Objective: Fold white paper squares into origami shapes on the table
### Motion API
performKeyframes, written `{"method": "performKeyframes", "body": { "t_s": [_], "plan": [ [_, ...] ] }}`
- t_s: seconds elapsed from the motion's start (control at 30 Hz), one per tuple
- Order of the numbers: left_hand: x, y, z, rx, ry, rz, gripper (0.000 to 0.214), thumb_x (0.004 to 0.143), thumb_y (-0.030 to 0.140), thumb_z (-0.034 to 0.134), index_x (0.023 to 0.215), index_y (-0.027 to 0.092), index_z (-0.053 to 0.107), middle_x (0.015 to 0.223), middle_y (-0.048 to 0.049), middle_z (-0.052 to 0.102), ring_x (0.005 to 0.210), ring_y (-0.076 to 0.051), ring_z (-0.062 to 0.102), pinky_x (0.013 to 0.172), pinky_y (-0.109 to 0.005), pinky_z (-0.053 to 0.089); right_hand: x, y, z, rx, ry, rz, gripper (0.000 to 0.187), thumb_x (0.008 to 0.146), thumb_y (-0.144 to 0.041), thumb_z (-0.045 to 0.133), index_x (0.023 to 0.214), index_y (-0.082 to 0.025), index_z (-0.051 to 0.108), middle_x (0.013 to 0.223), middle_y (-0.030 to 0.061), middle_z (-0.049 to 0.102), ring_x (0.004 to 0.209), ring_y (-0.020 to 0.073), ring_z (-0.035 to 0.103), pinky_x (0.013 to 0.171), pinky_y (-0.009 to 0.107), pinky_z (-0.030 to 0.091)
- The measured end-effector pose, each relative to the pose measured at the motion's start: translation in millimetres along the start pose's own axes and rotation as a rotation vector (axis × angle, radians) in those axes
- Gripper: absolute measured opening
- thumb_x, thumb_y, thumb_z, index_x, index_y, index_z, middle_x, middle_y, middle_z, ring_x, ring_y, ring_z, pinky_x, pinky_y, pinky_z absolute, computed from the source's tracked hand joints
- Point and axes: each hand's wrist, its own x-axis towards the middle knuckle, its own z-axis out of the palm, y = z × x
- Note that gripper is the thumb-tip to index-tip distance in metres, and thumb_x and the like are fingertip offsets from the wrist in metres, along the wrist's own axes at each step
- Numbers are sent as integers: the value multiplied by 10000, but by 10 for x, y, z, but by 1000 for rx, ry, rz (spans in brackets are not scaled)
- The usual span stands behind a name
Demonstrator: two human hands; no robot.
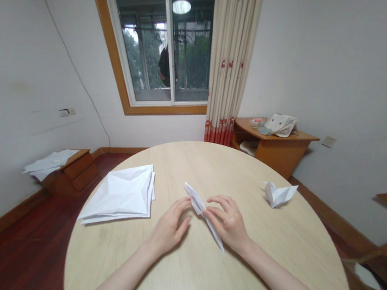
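Note:
A narrow folded piece of white paper (214, 235) is held slantwise over the middle of the round table (179, 275), its long points running from upper left to lower right. My right hand (231, 224) pinches its right side near the middle, with the upper fingers curled above. On the other side, the fingertips of my left hand (169, 226) touch the paper's left edge, and the thumb stands apart from the fingers. To the right sits a folded paper figure (281, 195) with pointed ends, perhaps a crane. A stack of creased white paper sheets (126, 193) lies to the left.
Behind the table are a window (170, 50) and a long curtain (230, 53). A corner cabinet (273, 152) with a cloth bag (281, 124) stands at the back right. At the left, loose papers (52, 161) lie on a low drawer unit (81, 168).

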Motion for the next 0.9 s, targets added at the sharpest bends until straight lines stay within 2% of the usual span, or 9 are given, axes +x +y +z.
{"method": "performKeyframes", "body": {
  "t_s": [0.13, 0.4, 0.67, 0.9],
  "plan": [
    [-13, -12, 0, 21, 27, 38, 531, 923, 143, 435, 1418, 243, 272, 1398, -102, 444, 1301, -220, 407, 1088, -433, 359, 46, -35, -52, -63, 37, -77, 116, 888, -162, 563, 884, -202, 672, 927, 70, 682, 909, 200, 576, 773, 347, 455],
    [9, 8, -21, 178, 70, 73, 578, 895, 126, 451, 1431, 275, 297, 1288, -96, 516, 1166, -242, 492, 986, -423, 421, 89, -50, -99, -184, 48, -186, 108, 890, -131, 550, 917, -174, 644, 901, 71, 697, 902, 202, 571, 791, 339, 429],
    [10, -60, 21, 320, 57, -6, 470, 895, 135, 454, 1348, 261, 463, 1142, -87, 579, 1030, -245, 527, 878, -410, 452, 20, -32, -14, -198, -115, -208, 136, 902, -122, 494, 888, -164, 623, 967, 77, 691, 952, 218, 565, 835, 371, 437],
    [12, -51, 40, 377, 22, -52, 337, 895, 165, 470, 1202, 216, 599, 1099, -85, 627, 985, -252, 530, 852, -416, 448, -73, -16, 88, -130, -271, -163, 106, 885, -132, 515, 875, -163, 616, 991, 91, 696, 959, 244, 606, 843, 404, 490]
  ]
}}
